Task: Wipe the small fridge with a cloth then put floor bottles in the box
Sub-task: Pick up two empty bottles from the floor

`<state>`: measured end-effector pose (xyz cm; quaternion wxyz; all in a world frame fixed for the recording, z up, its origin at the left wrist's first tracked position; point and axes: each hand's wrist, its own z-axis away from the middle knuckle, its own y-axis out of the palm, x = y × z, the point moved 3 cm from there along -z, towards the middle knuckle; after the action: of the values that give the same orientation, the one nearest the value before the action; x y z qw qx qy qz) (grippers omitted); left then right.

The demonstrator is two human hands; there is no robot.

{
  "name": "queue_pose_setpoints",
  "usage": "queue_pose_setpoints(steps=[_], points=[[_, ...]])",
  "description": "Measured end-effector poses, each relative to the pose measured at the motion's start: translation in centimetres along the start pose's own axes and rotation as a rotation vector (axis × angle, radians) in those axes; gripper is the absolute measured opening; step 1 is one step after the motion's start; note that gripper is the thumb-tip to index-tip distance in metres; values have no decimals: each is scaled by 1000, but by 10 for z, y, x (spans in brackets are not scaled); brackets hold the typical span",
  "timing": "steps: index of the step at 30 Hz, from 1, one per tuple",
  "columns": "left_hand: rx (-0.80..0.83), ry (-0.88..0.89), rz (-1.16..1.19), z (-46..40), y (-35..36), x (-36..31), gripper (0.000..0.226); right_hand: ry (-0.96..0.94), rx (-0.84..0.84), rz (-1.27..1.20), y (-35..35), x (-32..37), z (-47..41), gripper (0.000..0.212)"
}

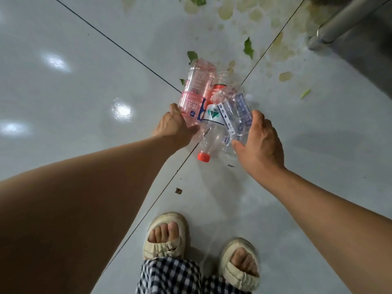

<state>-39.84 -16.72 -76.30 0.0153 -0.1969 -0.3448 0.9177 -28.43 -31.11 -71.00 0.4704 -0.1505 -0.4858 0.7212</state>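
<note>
A bundle of empty plastic bottles is pressed between both hands above the pale tiled floor. My left hand point(174, 124) grips the pink bottle point(196, 90) on the bundle's left. In the middle a clear bottle with a red cap point(209, 136) and a green-and-white label points its cap toward me. My right hand point(258, 143) curls around the crumpled clear bottle with the blue label point(237, 111). Behind them another clear bottle with a red label point(220, 83) is partly hidden. No cloth, fridge front or box can be made out.
Green leaf scraps point(248, 47) and yellowish stains point(285, 76) litter the tiles beyond the bottles. A grey metal appliance or cabinet point(350, 28) stands at the upper right. My feet in beige sandals point(165, 236) stand below, with a small brown crumb point(178, 190) nearby.
</note>
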Motion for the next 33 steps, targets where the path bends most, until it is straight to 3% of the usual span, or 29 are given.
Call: queue_pose_setpoints(steps=[8,15,22,33], points=[[-44,-99,166,-21,20,-5,57,-37,-31,1,3,-11,-10,72],[-100,-138,147,31,-31,-8,58,-20,-9,-15,-46,-9,25,71],[-147,-56,-78,145,-133,-63,62,-60,-28,55,-163,15,95,70],[-168,112,-191,356,-292,-183,65,-57,-130,41,-402,52,226,69]])
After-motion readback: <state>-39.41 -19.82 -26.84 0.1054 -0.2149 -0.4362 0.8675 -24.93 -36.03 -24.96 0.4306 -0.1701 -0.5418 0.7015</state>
